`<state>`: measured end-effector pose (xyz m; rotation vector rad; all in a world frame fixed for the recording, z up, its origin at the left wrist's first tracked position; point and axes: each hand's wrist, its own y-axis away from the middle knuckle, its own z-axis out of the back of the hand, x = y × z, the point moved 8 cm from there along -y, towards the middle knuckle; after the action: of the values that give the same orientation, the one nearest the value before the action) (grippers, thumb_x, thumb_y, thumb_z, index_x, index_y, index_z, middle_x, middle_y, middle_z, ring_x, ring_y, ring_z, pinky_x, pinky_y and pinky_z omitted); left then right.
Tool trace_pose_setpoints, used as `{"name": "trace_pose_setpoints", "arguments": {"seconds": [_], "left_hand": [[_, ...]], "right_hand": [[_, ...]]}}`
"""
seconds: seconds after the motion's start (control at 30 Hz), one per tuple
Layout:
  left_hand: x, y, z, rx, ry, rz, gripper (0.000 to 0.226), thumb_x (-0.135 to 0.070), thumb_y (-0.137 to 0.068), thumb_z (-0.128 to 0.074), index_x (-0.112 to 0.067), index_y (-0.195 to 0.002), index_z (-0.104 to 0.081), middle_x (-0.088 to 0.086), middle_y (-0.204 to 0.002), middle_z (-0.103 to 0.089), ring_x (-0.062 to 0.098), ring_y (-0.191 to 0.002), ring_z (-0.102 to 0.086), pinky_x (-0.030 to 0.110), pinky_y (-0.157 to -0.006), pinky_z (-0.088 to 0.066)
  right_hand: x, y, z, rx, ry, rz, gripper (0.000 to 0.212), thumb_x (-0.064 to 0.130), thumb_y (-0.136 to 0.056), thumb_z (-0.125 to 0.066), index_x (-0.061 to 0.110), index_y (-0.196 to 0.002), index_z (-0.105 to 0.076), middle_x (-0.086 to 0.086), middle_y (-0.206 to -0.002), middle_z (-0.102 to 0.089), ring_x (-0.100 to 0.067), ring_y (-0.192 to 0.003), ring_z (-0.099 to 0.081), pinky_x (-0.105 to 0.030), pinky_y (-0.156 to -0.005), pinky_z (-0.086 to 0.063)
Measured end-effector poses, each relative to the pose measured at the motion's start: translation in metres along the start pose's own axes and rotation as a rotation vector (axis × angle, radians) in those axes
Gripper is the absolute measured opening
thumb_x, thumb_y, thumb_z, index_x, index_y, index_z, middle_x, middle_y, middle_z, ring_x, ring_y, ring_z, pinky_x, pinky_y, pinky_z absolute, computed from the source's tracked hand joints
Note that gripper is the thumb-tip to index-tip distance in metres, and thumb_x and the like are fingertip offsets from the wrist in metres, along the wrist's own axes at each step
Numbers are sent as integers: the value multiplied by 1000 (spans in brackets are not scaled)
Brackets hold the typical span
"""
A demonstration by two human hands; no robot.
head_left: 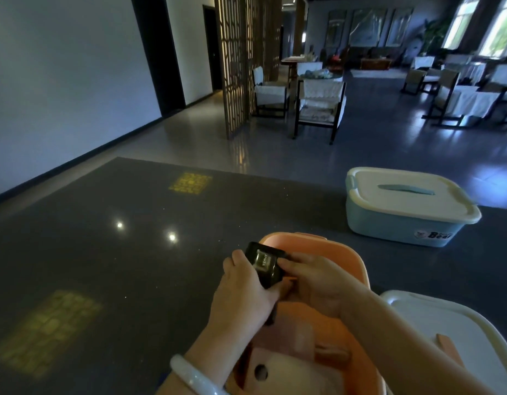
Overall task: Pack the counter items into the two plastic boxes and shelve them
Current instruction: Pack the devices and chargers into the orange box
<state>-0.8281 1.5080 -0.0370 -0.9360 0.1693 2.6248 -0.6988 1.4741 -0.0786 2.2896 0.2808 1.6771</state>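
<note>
An open orange plastic box (326,249) stands on the dark counter (104,252) right in front of me. Over its far left rim, my left hand (243,292) grips a small black boxy device (265,263) from the left, while my right hand (317,280) pinches its right side. A pinkish item with a round hole (278,372) lies inside the orange box. The box's white lid (446,337) with an orange handle lies to the right. A blue box (403,220) with its white lid on stands further back right.
The counter's far edge runs behind the blue box, with open floor beyond. Chairs (317,106) and a wooden lattice screen (235,67) stand across the room. A pale bangle (189,377) circles my left wrist.
</note>
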Motion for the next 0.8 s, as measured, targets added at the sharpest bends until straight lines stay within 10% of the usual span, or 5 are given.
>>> {"name": "trace_pose_setpoints", "arguments": {"seconds": [0.27, 0.4, 0.53, 0.7, 0.8], "left_hand": [[0, -16, -16, 369, 899, 303, 22, -42, -96, -53, -25, -104, -64, 7, -103, -68, 26, -90, -67, 43, -77, -56], [1, -15, -23, 316, 797, 247, 13, -31, -92, -63, -28, -104, -64, 9, -98, -72, 30, -88, -70, 53, -86, -55], [2, -16, -26, 217, 802, 207, 13, -27, -96, -58, -25, -109, -60, 8, -102, -69, 31, -93, -67, 51, -86, -54], [7, -16, -30, 135, 913, 221, 8, -21, -98, -54, -28, -102, -53, 3, -107, -62, 22, -99, -64, 44, -71, -60], [14, -20, -21, 52, 639, 58, 15, -25, -96, -56, -29, -109, -53, -6, -110, -61, 7, -98, -61, 27, -77, -57]], "right_hand": [[22, -3, 41, -63, 60, 49, 26, 25, -93, -58, 16, -115, -69, -13, -119, -67, -29, -110, -64, -39, -88, -54], [23, -3, 44, -45, 270, 56, 25, 27, -97, -55, 24, -119, -67, -14, -116, -67, -35, -113, -60, -48, -101, -47], [37, 4, 38, -196, 736, 154, 18, 36, -91, -61, 45, -106, -65, 14, -96, -72, -1, -90, -67, -27, -87, -54], [28, -1, 25, -255, 1227, 164, 80, 68, -55, -70, 33, -124, -48, 13, -115, -53, -8, -106, -52, -30, -90, -49], [30, -5, 29, -294, 1280, 197, 82, 63, -54, -73, 30, -125, -49, 11, -115, -54, -11, -108, -52, -34, -91, -50]]}}
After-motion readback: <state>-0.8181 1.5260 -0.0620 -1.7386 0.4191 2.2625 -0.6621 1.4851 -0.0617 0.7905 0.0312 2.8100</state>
